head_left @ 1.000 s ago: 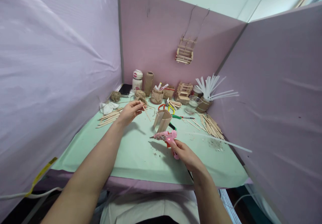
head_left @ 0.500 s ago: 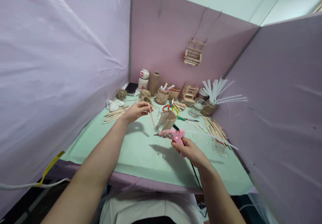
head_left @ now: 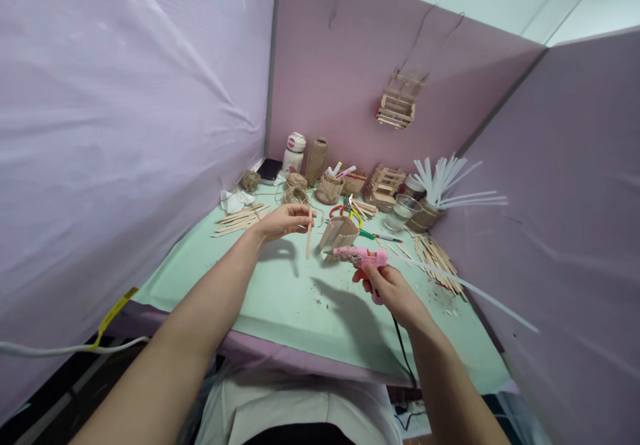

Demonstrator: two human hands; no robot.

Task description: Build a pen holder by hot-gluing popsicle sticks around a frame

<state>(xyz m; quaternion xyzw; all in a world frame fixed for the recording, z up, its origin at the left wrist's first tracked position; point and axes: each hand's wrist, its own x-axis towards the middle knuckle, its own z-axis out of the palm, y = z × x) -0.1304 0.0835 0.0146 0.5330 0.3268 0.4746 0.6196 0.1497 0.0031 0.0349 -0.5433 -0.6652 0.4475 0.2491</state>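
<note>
Between the fingers of my left hand (head_left: 287,220) hangs a wooden craft stick (head_left: 309,240), held near its top and almost upright above the table. My right hand (head_left: 387,285) is wrapped around the handle of a pink hot glue gun (head_left: 363,256). The gun's tip points left, toward the stick but apart from it. A long clear glue stick (head_left: 493,298) sticks out of the gun's rear. Just behind the nozzle stands a holder made of craft sticks (head_left: 343,231), its lower right part hidden by the gun.
Red- and yellow-handled pliers (head_left: 345,212) and a green-handled tool (head_left: 370,235) lie behind the holder. Craft sticks (head_left: 437,262) are piled at right, others (head_left: 240,220) at left. Twine (head_left: 296,190), a white bottle (head_left: 294,154) and a glass bowl (head_left: 401,213) stand farther back.
The glue gun has risen and levelled, its nozzle now in front of the craft-stick holder. The stick in my left hand has turned more upright. The whole view has shifted slightly.
</note>
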